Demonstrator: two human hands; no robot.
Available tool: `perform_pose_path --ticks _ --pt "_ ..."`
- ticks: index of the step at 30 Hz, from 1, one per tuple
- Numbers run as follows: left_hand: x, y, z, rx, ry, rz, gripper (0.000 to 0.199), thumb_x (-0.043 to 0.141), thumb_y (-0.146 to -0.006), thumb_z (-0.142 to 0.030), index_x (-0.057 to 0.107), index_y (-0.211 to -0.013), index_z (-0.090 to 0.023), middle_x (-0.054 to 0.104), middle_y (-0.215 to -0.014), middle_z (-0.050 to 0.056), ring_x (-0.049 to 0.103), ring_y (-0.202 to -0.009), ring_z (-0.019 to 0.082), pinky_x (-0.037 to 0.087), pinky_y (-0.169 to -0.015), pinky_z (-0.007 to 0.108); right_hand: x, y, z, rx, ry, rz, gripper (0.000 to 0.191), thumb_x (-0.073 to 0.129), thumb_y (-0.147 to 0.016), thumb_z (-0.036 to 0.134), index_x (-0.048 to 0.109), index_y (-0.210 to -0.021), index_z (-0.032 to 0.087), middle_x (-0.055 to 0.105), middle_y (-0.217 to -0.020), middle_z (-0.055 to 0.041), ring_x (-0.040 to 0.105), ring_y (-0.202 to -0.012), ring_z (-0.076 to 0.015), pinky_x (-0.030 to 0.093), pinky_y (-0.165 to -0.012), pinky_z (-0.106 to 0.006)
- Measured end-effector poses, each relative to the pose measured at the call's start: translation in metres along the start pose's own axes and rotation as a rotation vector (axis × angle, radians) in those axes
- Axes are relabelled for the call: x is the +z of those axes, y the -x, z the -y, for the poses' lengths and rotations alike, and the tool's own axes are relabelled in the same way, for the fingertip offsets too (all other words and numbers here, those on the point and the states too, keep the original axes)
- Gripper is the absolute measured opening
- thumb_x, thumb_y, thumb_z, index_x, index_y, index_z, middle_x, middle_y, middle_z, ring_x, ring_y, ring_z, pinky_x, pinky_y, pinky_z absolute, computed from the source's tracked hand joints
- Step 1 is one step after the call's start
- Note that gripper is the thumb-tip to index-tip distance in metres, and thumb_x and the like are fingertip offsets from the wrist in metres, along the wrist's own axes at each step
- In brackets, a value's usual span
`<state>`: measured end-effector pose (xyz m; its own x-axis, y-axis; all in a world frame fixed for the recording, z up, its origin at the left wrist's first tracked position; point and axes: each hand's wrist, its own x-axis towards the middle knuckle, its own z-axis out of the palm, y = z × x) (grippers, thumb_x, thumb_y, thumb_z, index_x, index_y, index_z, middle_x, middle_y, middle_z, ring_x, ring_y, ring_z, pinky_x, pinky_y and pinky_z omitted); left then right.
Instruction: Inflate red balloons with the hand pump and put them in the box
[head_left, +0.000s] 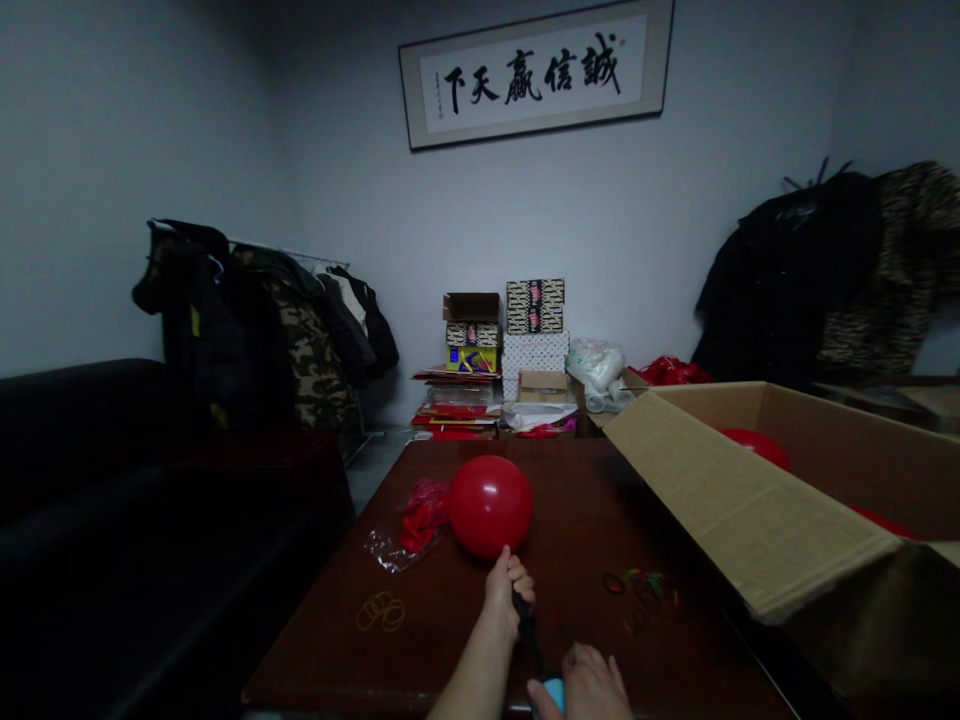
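Note:
A round, inflated red balloon (491, 507) stands above the brown table, its neck end toward me. My left hand (510, 588) is closed around the balloon's neck and the black front part of a hand pump (528, 632). Lower down, my right hand (591, 688) is wrapped round the pump's light blue part (553, 692), near the bottom edge of the view. The fingers hide where balloon and pump meet. Left of the balloon lies a clear plastic bag (420, 518) of uninflated red balloons.
Yellow rubber bands (381, 611) lie at the table's left, with small coloured bands (646, 585) at the right. An open cardboard box (750, 500) with red balloons (759, 447) inside stands along the table's right side. A black sofa (82, 540) is at left.

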<state>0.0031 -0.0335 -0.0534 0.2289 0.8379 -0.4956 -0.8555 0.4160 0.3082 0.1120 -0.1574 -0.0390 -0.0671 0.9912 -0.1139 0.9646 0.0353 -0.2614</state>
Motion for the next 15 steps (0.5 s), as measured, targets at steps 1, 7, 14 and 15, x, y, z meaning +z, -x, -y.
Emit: perform_pose_path --ticks 1,7,14,15 --pt "-0.001 0.001 0.003 0.005 -0.013 0.008 0.037 0.056 -0.088 -0.034 0.035 -0.061 -0.02 0.029 -0.043 -0.009 0.029 -0.03 0.004 0.018 -0.034 0.014 -0.003 -0.003 0.001 -0.001 -0.009 -0.012 0.056 0.039 -0.086 0.05 0.065 -0.113 0.008 0.06 -0.123 -0.0219 0.051 -0.121 -0.0341 0.032 -0.106 -0.053" --pt "-0.006 0.002 0.018 0.078 -0.152 0.015 0.04 0.067 -0.077 -0.045 0.04 -0.061 -0.021 0.035 -0.044 -0.007 0.033 -0.032 0.007 0.024 -0.035 0.02 -0.006 -0.021 0.007 0.022 -0.081 -0.057 0.058 0.032 -0.09 0.052 0.065 -0.109 0.008 0.064 -0.115 -0.0205 0.055 -0.115 -0.033 0.035 -0.103 -0.052" --pt "-0.01 0.001 0.019 0.161 -0.242 -0.035 0.037 0.061 -0.082 -0.046 0.041 -0.064 -0.021 0.034 -0.044 -0.009 0.031 -0.033 0.007 0.022 -0.036 0.019 0.025 -0.022 0.003 0.031 -0.022 -0.13 0.056 0.037 -0.09 0.051 0.066 -0.112 0.008 0.059 -0.125 -0.0223 0.05 -0.123 -0.0351 0.032 -0.105 -0.055" --pt "-0.009 0.001 0.017 0.159 -0.223 -0.034 0.036 0.058 -0.085 -0.044 0.04 -0.064 -0.021 0.033 -0.044 -0.009 0.03 -0.032 0.006 0.021 -0.036 0.018 0.027 -0.019 0.002 0.03 -0.006 -0.132 0.055 0.04 -0.089 0.051 0.066 -0.111 0.008 0.059 -0.126 -0.0225 0.049 -0.124 -0.0355 0.03 -0.106 -0.055"
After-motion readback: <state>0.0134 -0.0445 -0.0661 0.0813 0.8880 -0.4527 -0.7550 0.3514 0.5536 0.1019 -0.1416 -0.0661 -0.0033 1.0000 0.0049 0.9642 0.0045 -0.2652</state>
